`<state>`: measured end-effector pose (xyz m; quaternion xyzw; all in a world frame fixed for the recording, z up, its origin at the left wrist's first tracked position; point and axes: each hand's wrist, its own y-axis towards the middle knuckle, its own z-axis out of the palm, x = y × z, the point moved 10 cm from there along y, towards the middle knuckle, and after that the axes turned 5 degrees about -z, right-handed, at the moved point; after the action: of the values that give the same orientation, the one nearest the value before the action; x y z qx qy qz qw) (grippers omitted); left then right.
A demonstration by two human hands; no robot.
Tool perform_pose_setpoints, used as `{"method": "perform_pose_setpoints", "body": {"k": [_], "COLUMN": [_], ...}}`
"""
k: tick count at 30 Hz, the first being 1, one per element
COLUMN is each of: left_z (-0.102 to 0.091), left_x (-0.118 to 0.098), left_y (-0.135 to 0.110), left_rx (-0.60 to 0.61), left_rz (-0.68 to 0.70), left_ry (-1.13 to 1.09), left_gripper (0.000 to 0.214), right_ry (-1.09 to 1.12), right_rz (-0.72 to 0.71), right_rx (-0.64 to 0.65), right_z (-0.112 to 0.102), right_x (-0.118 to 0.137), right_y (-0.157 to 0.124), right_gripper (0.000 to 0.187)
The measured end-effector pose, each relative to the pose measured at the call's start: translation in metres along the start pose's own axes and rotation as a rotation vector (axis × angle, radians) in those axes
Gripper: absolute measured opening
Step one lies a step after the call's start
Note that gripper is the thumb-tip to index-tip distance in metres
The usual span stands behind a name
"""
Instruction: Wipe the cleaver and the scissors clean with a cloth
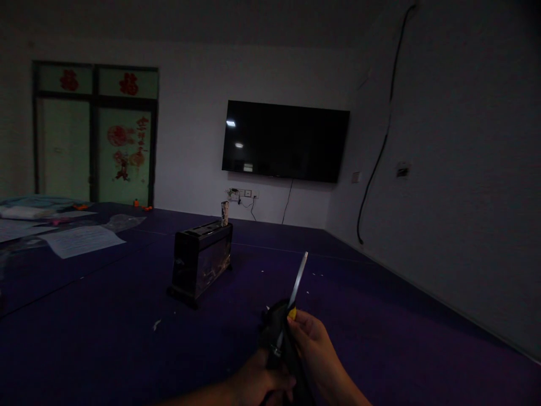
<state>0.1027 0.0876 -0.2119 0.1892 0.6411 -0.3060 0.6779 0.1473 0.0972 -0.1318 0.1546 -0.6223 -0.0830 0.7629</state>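
My right hand (315, 344) is closed round a thin metal blade (298, 279) with a yellow base, which points up and away from me. My left hand (262, 380) is wrapped round a dark object (274, 332) low in the view, right against the blade's base; what that object is I cannot make out in the dim light. Both hands hover over a dark purple tabletop (380, 338). A black knife block (200, 259) stands on the table beyond my hands, with one pale handle (225, 213) sticking up from its far end.
Papers (82, 239) and clear plastic lie at the table's left. A black television (285, 141) hangs on the far wall, with sockets and cables under it. A glass door with red decorations (122, 146) is at the back left. A white wall runs along the right.
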Motion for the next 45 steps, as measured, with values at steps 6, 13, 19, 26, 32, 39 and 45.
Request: {"method": "perform_pose_setpoints", "body": {"k": [6, 13, 19, 26, 32, 39, 45], "left_z": [-0.005, -0.010, -0.005, -0.003, 0.001, 0.000, 0.002], "left_x": [0.007, 0.021, 0.014, 0.002, 0.005, 0.011, 0.013], "left_y": [0.005, 0.013, 0.008, -0.002, 0.000, 0.008, 0.009], "left_rx": [-0.012, -0.005, 0.038, 0.015, 0.034, 0.080, 0.116], "left_rz": [0.042, 0.043, -0.012, -0.012, -0.017, -0.014, -0.008], "left_ry": [-0.044, -0.076, -0.032, -0.017, -0.046, -0.059, -0.055], "left_gripper": [0.035, 0.037, 0.034, 0.029, 0.032, 0.037, 0.035], "right_ry": [-0.180, -0.311, -0.201, -0.055, 0.115, 0.047, -0.030], "right_rz": [-0.081, -0.129, -0.096, -0.060, 0.003, -0.040, -0.036], "right_rx": [-0.007, -0.037, 0.048, 0.119, 0.100, 0.044, -0.005], "right_z": [-0.002, -0.004, 0.002, 0.013, 0.015, 0.012, 0.002], "right_x": [0.011, 0.017, 0.014, 0.013, 0.002, 0.011, 0.007], "right_y": [0.002, 0.000, 0.001, -0.002, -0.005, -0.004, -0.003], "right_gripper": [0.042, 0.044, 0.046, 0.038, 0.031, 0.034, 0.037]}}
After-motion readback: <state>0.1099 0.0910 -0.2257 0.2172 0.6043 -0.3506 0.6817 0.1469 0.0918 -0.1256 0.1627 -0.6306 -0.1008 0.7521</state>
